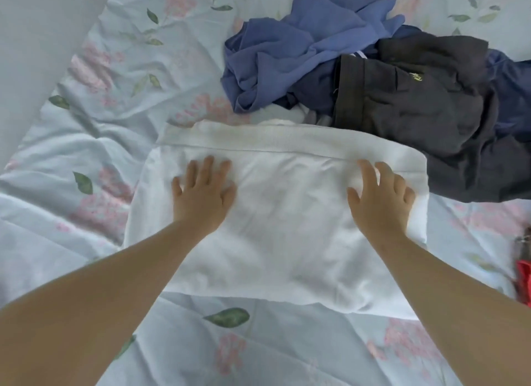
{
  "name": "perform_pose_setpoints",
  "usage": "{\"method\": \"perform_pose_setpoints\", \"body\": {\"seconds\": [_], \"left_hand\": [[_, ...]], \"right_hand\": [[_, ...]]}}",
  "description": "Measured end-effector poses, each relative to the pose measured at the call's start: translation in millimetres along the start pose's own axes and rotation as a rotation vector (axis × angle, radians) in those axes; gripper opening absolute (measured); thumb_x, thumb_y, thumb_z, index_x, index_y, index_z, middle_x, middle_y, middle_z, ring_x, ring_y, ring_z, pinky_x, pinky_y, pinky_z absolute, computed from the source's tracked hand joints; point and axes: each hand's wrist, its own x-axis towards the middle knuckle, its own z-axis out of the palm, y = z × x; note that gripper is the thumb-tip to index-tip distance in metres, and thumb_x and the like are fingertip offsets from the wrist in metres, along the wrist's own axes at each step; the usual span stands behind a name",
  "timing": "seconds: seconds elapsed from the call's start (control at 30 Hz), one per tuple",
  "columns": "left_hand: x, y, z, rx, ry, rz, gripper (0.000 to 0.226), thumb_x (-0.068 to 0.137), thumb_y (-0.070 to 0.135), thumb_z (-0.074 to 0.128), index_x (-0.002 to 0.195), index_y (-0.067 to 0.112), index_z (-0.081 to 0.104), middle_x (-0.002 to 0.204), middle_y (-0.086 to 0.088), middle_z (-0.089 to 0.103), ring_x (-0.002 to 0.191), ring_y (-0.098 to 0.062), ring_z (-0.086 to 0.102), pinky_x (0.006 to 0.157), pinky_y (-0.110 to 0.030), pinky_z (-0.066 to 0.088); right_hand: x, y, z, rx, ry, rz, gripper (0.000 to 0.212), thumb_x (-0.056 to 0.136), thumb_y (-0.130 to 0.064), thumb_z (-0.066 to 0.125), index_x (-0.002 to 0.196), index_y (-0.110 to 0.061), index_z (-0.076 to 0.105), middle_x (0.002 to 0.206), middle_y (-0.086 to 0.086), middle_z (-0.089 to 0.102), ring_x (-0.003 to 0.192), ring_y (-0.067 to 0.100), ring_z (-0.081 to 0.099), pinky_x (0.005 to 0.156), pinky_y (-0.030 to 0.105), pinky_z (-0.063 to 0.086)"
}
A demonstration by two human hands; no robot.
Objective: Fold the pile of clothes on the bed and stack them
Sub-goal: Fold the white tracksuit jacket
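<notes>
A white garment (284,227) lies folded flat on the bed in the middle of the view, its ribbed hem along the far edge. My left hand (202,193) rests palm down on its left part with fingers straight. Flat on the right part, near the garment's right edge, lies my right hand (379,198) with fingers spread. Behind the white garment sits a loose pile: a crumpled blue garment (301,46) at the left and a dark grey garment (425,109) at the right, with a navy piece (511,83) partly under it.
The bed is covered by a pale blue sheet (109,132) with pink flowers and green leaves, wrinkled at the left. A grey wall or headboard (34,40) fills the upper left corner. A red object (524,279) shows at the right edge.
</notes>
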Motion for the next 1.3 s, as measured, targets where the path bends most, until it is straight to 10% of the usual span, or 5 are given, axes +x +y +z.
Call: {"method": "perform_pose_setpoints", "body": {"seconds": [0.53, 0.7, 0.87, 1.13, 1.3], "left_hand": [[-20.9, 51.1, 33.3, 0.043, -0.022, 0.154, 0.06, 0.093, 0.06, 0.015, 0.148, 0.042, -0.004, 0.159, 0.005, -0.008, 0.146, -0.02, -0.011, 0.115, -0.051, -0.003], [-65.0, 5.9, 48.7, -0.249, 0.132, -0.095, 0.065, 0.088, 0.061, 0.027, 0.148, 0.036, 0.022, 0.158, -0.001, 0.014, 0.146, -0.022, 0.007, 0.116, -0.044, 0.009], [-87.2, -43.8, 57.2, -0.229, 0.208, -0.263, 0.07, 0.085, 0.057, 0.05, 0.145, 0.028, 0.029, 0.155, -0.005, 0.023, 0.143, -0.027, 0.018, 0.112, -0.049, 0.016], [-111.6, -84.2, 49.9, -0.772, 0.216, -0.887, 0.098, 0.069, 0.052, 0.076, 0.145, 0.021, 0.023, 0.144, -0.014, 0.032, 0.129, -0.037, 0.034, 0.106, -0.051, 0.03], [-137.5, -65.5, 58.8, -1.531, 0.268, -1.25, 0.041, 0.07, 0.04, 0.08, 0.093, 0.016, 0.055, 0.084, 0.002, 0.056, 0.071, -0.015, 0.052, 0.068, -0.027, 0.045]], "right_hand": [[-53.3, 42.8, 18.9, 0.265, -0.096, 0.42, 0.051, 0.093, -0.032, 0.045, 0.141, -0.018, 0.037, 0.152, 0.006, 0.028, 0.137, 0.028, 0.023, 0.11, 0.044, 0.016], [-148.4, -12.7, 16.4, 0.705, 0.134, 0.758, 0.04, 0.078, -0.043, 0.044, 0.09, -0.006, 0.055, 0.099, 0.019, 0.056, 0.098, 0.038, 0.05, 0.082, 0.041, 0.033], [-193.6, -68.0, 28.8, 1.206, -0.444, 1.178, 0.049, 0.085, -0.056, 0.057, 0.068, -0.011, 0.045, 0.06, 0.004, 0.049, 0.06, 0.024, 0.051, 0.061, 0.032, 0.042], [-161.9, -95.4, 29.7, 1.961, -0.133, 1.357, 0.047, 0.08, -0.047, 0.068, 0.116, -0.018, 0.059, 0.11, 0.003, 0.068, 0.101, 0.021, 0.065, 0.095, 0.038, 0.051], [-145.9, -74.5, 33.7, 2.006, -0.101, 1.429, 0.034, 0.079, -0.031, 0.075, 0.109, -0.02, 0.062, 0.107, -0.004, 0.068, 0.095, 0.015, 0.066, 0.096, 0.036, 0.05]]}}
